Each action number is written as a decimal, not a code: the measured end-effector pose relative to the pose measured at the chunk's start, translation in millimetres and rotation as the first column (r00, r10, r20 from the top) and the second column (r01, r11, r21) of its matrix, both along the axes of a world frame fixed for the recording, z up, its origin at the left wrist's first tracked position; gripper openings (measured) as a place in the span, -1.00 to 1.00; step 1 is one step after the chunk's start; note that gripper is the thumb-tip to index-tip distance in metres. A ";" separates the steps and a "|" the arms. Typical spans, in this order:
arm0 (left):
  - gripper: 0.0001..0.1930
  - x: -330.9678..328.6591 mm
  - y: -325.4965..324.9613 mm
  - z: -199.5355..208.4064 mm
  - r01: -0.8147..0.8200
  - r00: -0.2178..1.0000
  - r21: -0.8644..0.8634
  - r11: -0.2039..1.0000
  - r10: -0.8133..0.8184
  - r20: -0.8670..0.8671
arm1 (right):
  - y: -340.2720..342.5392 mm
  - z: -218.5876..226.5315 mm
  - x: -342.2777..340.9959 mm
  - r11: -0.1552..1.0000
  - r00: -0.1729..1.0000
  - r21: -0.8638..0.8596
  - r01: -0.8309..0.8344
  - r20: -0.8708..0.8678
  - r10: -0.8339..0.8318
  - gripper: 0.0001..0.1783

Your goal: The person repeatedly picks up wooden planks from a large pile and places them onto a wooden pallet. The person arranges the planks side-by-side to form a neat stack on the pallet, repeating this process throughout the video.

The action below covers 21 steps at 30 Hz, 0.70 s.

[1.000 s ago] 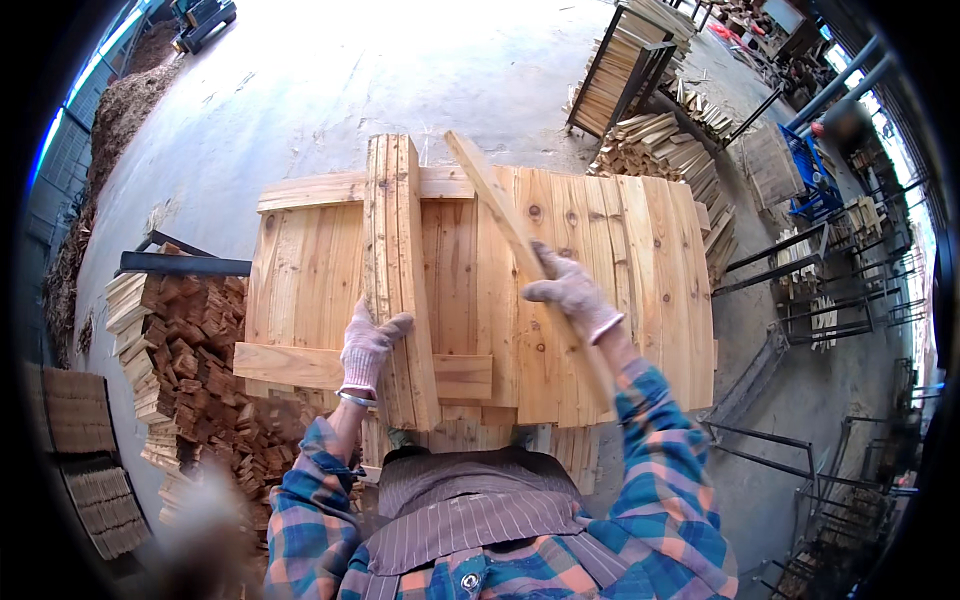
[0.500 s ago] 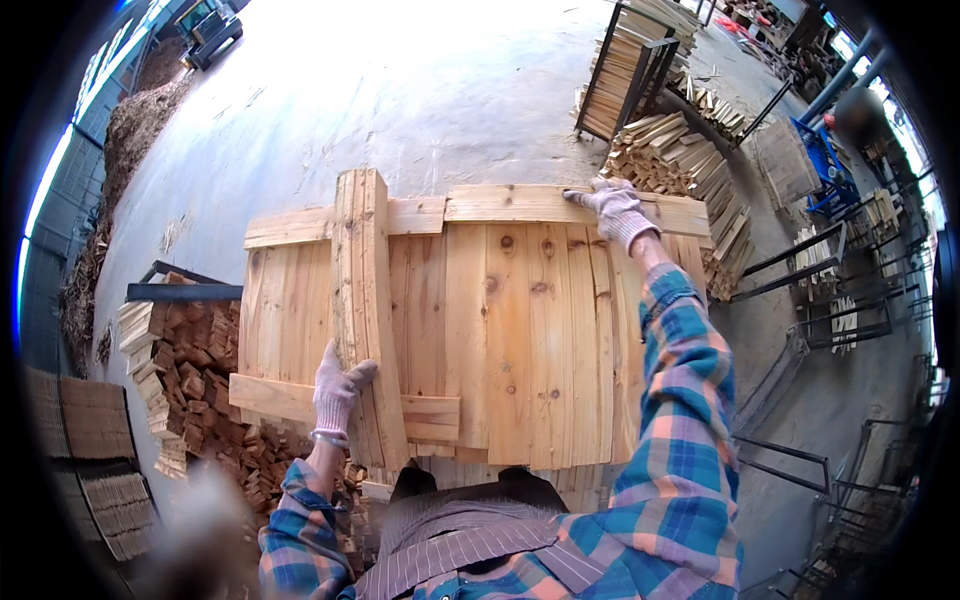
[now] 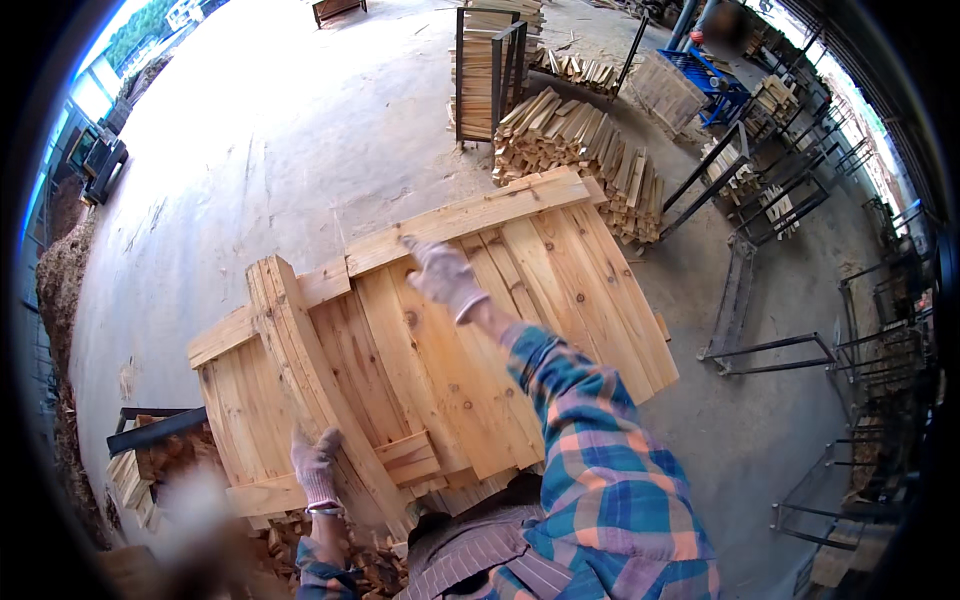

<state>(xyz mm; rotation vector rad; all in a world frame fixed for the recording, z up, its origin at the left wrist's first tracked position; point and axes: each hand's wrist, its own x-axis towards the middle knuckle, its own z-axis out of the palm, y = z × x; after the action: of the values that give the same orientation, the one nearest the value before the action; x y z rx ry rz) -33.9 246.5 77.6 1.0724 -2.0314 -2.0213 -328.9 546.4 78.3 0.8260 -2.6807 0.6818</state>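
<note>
A wide panel of pale, knotted boards (image 3: 470, 385) lies tilted across the view before me. Two battens run along its far edge: a long one (image 3: 480, 222) on the right and a shorter one (image 3: 222, 335) on the left. A thick wooden beam (image 3: 318, 375) crosses the panel's left part, front to back. My gloved left hand (image 3: 316, 470) grips the beam's near left side, thumb over its top. Above the panel's middle, my gloved right hand (image 3: 447, 282) has its fingers stretched toward the long batten; whether they touch it is unclear. A short wood piece (image 3: 410, 458) lies right of the beam.
Split wood lies in a heap (image 3: 580, 150) beyond the panel, beside a metal rack (image 3: 488, 85) of sticks. Offcuts (image 3: 270, 555) fill a bin under the panel's left side. Metal frames (image 3: 770, 350) stand to the right. A vehicle (image 3: 97, 160) is parked far left.
My right hand has left the right end of the far batten and moved left along it. My left hand stays at the beam. The whole view has turned to the right.
</note>
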 end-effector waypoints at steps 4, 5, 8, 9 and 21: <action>-0.66 -1.9 11.5 20.1 0.144 0.989 -0.233 0.962 -0.144 0.018 | -131.9 -13.1 113.0 0.940 0.819 -0.340 0.033 0.548 0.170 -0.09; -0.67 -2.6 2.2 2.1 0.136 0.987 -0.085 0.987 -0.142 -0.074 | -161.6 -14.4 137.0 0.927 0.805 -0.367 0.075 0.571 0.161 -0.06; -0.70 0.6 -22.3 -8.4 0.151 0.973 0.386 0.910 -0.068 -0.219 | -176.6 6.1 150.6 0.742 0.541 -0.616 0.263 0.731 0.415 -0.14; -0.70 -2.5 -25.3 -7.1 0.168 0.969 0.532 0.830 -0.042 -0.242 | -164.6 14.4 144.3 0.709 0.440 -0.658 0.253 0.731 0.521 -0.15; -0.54 -7.8 19.7 35.4 0.178 0.984 -0.324 0.929 -0.177 0.033 | 193.4 92.8 212.1 0.777 0.925 0.585 -0.230 0.381 -0.013 -0.15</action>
<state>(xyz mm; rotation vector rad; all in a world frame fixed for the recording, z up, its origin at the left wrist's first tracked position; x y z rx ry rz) -41.7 266.3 113.0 0.8537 -2.4311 -1.6626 -116.8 739.9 171.2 1.1049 -3.2808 -0.0909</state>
